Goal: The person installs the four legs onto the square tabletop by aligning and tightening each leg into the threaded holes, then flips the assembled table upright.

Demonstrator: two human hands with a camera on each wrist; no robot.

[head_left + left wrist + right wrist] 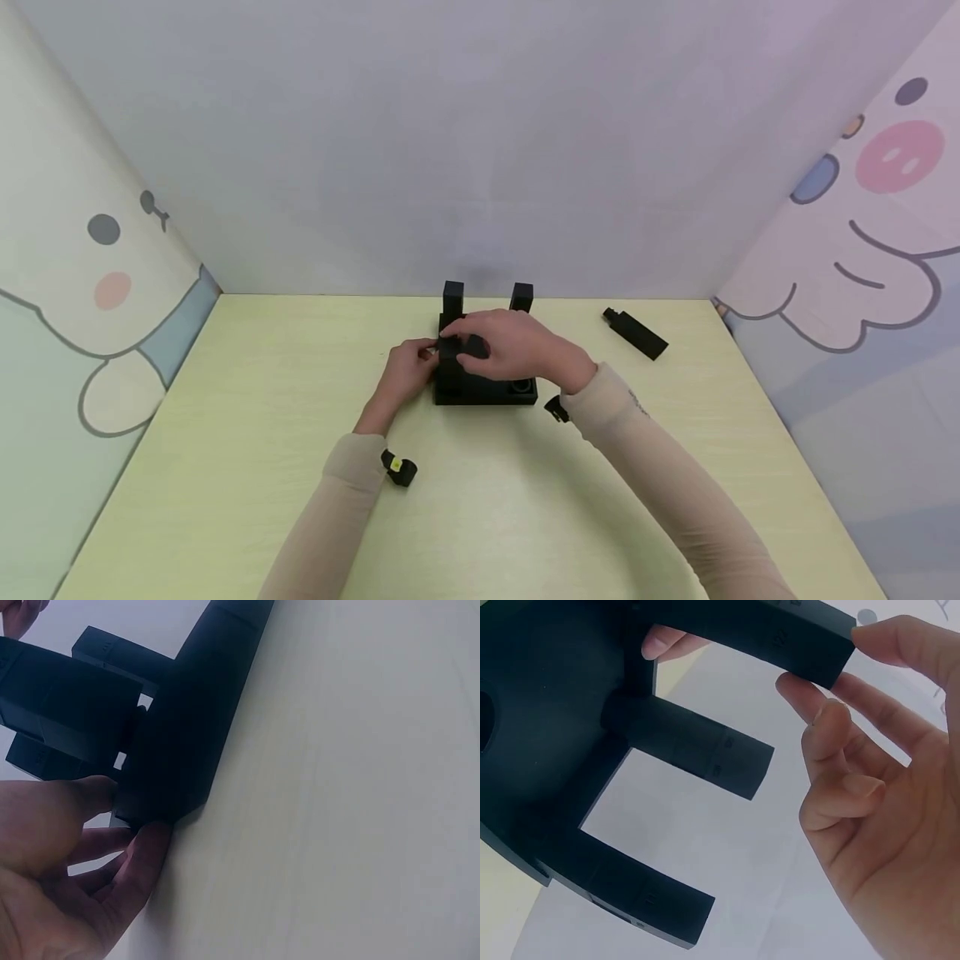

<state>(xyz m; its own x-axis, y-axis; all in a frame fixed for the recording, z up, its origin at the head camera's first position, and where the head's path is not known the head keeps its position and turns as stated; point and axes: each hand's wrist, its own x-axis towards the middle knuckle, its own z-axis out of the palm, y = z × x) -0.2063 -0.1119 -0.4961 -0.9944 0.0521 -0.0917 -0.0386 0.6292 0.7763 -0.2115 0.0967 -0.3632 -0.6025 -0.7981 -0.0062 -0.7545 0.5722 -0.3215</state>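
Note:
A black stand [480, 392] with a flat base and several upright posts sits on the table ahead of me; its kind is not clear. My left hand [407, 371] grips the left end of its base, thumb on one side and fingers curled under the edge, as the left wrist view shows. From above, my right hand [517, 346] reaches over the stand. Its thumb and fingertips pinch the free end of one black post [780, 637] in the right wrist view. Two other posts stand beside it, the middle post [705, 746] and the outer post [637, 889].
A loose black bar [636, 335] with a narrower tab at one end lies on the table to the right of the stand. Behind the pale yellow table [300, 333] rises a plain wall [480, 150], with cartoon-printed panels on both sides.

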